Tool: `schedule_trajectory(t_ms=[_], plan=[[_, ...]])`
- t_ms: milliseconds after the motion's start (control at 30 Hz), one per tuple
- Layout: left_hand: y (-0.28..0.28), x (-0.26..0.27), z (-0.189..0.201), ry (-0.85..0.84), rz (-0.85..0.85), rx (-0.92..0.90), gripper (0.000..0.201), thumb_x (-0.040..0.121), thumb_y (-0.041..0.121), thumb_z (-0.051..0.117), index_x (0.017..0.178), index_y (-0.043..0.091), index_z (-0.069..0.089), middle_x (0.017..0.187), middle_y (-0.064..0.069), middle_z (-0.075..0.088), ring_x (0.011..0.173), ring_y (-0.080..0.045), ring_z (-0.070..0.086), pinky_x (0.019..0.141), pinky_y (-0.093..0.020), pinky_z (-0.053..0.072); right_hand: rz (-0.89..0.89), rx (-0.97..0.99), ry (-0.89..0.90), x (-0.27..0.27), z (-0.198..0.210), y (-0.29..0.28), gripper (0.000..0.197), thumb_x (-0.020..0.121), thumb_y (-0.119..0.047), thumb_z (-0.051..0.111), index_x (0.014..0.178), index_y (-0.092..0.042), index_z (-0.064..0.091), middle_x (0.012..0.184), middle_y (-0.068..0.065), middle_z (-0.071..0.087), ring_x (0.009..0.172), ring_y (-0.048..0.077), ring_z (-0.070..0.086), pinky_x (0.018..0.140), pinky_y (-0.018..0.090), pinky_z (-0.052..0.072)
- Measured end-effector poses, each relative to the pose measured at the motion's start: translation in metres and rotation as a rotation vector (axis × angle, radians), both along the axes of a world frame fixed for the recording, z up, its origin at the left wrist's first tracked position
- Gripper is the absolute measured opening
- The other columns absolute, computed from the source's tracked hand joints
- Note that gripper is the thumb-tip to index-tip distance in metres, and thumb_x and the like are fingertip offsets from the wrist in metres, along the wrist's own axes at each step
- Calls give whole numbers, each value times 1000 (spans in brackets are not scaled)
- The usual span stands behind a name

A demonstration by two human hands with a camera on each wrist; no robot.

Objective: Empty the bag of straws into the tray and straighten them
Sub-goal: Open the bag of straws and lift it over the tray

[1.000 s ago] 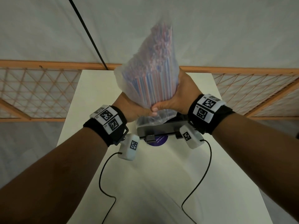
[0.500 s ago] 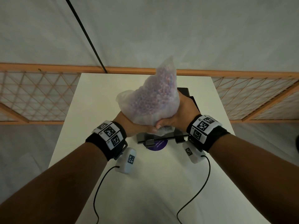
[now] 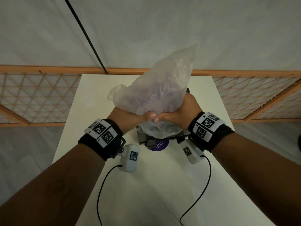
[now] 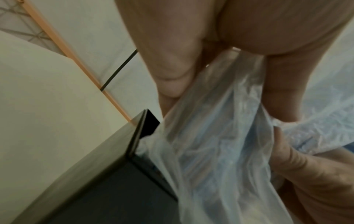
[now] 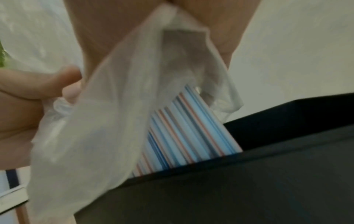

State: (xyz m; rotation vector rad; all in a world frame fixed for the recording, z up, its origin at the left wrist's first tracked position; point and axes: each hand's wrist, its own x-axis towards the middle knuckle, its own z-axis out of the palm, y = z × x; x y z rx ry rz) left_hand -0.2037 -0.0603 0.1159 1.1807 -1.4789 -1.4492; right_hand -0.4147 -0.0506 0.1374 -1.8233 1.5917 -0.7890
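Observation:
Both hands squeeze a clear plastic bag (image 3: 156,95) held upside down over a black tray (image 3: 143,137) on the white table. My left hand (image 3: 130,117) grips the bag's lower part from the left, my right hand (image 3: 180,113) from the right, fingertips meeting below it. The bag's mouth (image 3: 160,130) hangs into the tray. In the right wrist view, blue, white and red striped straws (image 5: 184,133) stick out of the bag (image 5: 107,121) down behind the tray wall (image 5: 249,174). The left wrist view shows the bag (image 4: 216,151) at the tray's corner (image 4: 138,131).
A purple round sticker (image 3: 158,145) lies on the table (image 3: 146,185) just in front of the tray. Wrist camera cables trail over the near table. A wooden lattice fence (image 3: 37,97) runs behind and beside the table, and a black pole (image 3: 84,35) slants up at the back.
The bag has come down from a raised, upright hold to the tray. It looked full of straws before and now looks looser and emptier, with straws sliding out of its mouth.

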Motion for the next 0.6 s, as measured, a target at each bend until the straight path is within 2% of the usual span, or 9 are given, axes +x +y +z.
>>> schedule_trajectory(t_ms=[33,100,167,267,333,400,500,600], plan=[[1,0,2,-21,-12,5,107,39,66,93,128,16,61,127,-4,68,124,-22,61,106,-51,48,18,10,30,2,2,0,87,48,-45,96,123,-24,56,94,-28,56,94,-1,56,82,12,46],[3,2,4,-78,-69,7,103,37,69,91,121,16,64,121,-1,70,123,-21,61,107,-47,49,69,37,110,7,6,1,83,50,-45,96,120,-25,56,91,-28,53,94,2,55,84,18,47],[5,10,6,-101,-73,-8,93,39,64,91,115,18,65,113,6,71,124,-21,61,106,-40,48,94,42,127,9,9,2,88,48,-47,96,123,-26,55,93,-29,51,99,3,54,86,20,47],[6,25,11,65,-12,-2,92,35,58,97,117,28,68,119,3,73,120,-17,65,105,-47,49,124,1,80,8,16,0,102,46,-53,94,133,-25,49,106,-28,53,107,1,52,87,14,41],[9,28,19,131,33,-4,81,29,64,95,103,36,75,111,10,76,112,-10,68,102,-42,50,157,-37,63,9,25,-2,105,47,-56,92,137,-27,46,115,-27,52,111,-2,50,87,7,38],[12,27,28,182,44,-39,67,32,64,94,94,45,77,107,13,77,110,-10,69,100,-39,51,171,-64,63,12,34,-4,104,48,-61,90,136,-26,47,120,-22,55,113,0,52,91,10,41],[15,28,40,263,52,-90,60,45,57,95,99,40,78,109,8,77,113,-17,69,95,-36,52,201,-113,16,15,45,-5,103,52,-73,80,138,-24,49,125,-16,61,117,3,57,97,23,48],[12,28,49,276,103,-108,70,48,58,93,107,27,71,108,8,77,110,-14,70,91,-30,54,229,-175,-84,17,55,-7,87,68,-57,82,138,-17,49,124,-13,62,117,4,58,96,25,50]])
